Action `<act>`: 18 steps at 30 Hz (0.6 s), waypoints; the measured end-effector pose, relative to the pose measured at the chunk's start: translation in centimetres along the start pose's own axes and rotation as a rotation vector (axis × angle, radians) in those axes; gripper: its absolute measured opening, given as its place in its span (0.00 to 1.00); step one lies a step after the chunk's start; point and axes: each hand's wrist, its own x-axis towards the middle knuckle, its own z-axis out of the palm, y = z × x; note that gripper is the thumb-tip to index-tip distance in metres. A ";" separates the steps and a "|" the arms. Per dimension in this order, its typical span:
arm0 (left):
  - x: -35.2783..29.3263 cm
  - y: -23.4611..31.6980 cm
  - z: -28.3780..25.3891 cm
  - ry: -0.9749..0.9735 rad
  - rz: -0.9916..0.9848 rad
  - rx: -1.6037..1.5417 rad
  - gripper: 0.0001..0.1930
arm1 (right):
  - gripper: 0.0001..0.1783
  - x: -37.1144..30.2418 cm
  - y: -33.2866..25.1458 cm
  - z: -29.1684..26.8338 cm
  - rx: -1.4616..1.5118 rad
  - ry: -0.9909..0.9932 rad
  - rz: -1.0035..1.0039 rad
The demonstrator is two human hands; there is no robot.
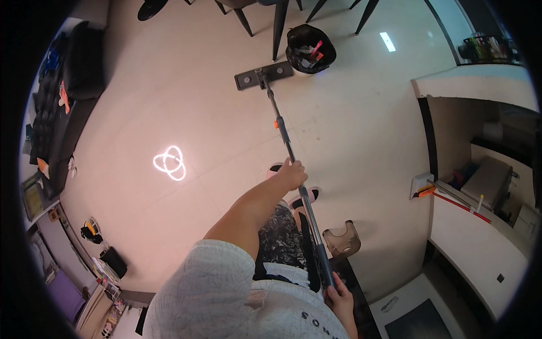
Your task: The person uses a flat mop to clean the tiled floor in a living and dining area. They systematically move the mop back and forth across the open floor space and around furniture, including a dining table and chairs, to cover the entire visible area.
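A long-handled flat mop (280, 123) stretches away in front of me across the floor. My left hand (291, 174) is closed around the middle of its grey pole, arm reaching forward. Lower down, my right hand (340, 295) grips the dark end of the handle close to my body. At the far end, the rectangular dark mop head (276, 72) lies flat on the tiles, its right end beside a bin with a black liner (310, 50). Some rubbish, including a pink item, shows in the bin. My feet in pink and black slippers (305, 196) are partly hidden behind the pole.
Chair and table legs (279, 28) stand beyond the mop head. A translucent brown plastic stool (342, 239) is near my right side. A black sofa (79, 130) runs along the left. At right, a red-poled cleaning tool (460, 208) leans by a white counter. Glossy tiles (186, 118) reflect a looped lamp.
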 end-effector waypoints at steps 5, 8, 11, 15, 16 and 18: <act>-2.4 12.0 3.1 -0.150 0.066 -0.128 0.09 | 0.22 -7.9 0.8 -6.5 -0.075 0.105 0.056; -2.5 18.4 6.6 -0.050 0.272 -0.335 0.06 | 0.25 -12.2 0.8 -13.0 -0.255 0.079 0.077; -3.1 19.4 2.0 -0.037 0.142 -0.197 0.05 | 0.26 -12.2 -0.7 -14.4 -0.086 0.050 0.112; -1.7 14.0 2.5 0.034 0.057 -0.216 0.06 | 0.18 -8.0 -0.8 -12.0 -0.111 0.170 0.067; -1.5 11.9 0.4 -0.045 0.032 -0.205 0.08 | 0.31 -6.2 -0.9 -10.8 -0.026 0.081 0.075; -0.9 6.4 0.6 -0.171 0.044 -0.101 0.08 | 0.27 -3.1 -1.5 -7.4 -0.107 -0.007 0.027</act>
